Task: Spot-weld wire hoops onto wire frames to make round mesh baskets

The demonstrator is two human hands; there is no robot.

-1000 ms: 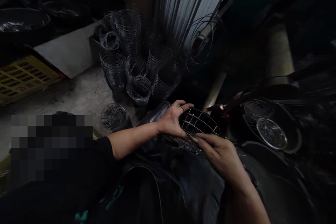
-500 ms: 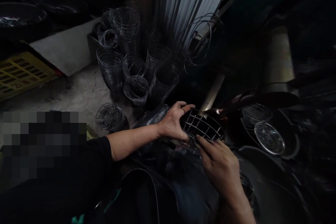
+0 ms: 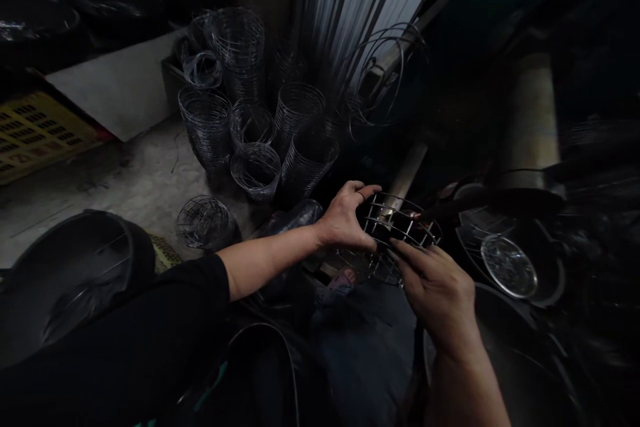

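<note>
A round wire basket (image 3: 400, 223) with a grid of thin metal bars is in front of me, right of the middle of the head view. My left hand (image 3: 345, 217) grips its left side, thumb on the near edge and fingers over the far rim. At the near right edge of the basket, my right hand (image 3: 440, 290) has its fingers bent and pressed to the wires. Whether it pinches one more small piece is too dark to tell. A pale metal bar (image 3: 407, 173) reaches down to the basket's far side, and a dark arm with a reddish tip comes close from the right.
Several stacks of wire rings (image 3: 305, 157) stand on the floor ahead. Wire hoops hang on a beam (image 3: 383, 73) behind. To the right are a thick metal column (image 3: 533, 107) and a tub (image 3: 555, 273) holding round wire pieces. A dark tub (image 3: 135, 247) and a yellow crate (image 3: 45, 130) are at left.
Both hands and the basket have shifted slightly right and up in view, with the basket closer round the pale bar. My hands keep their hold.
</note>
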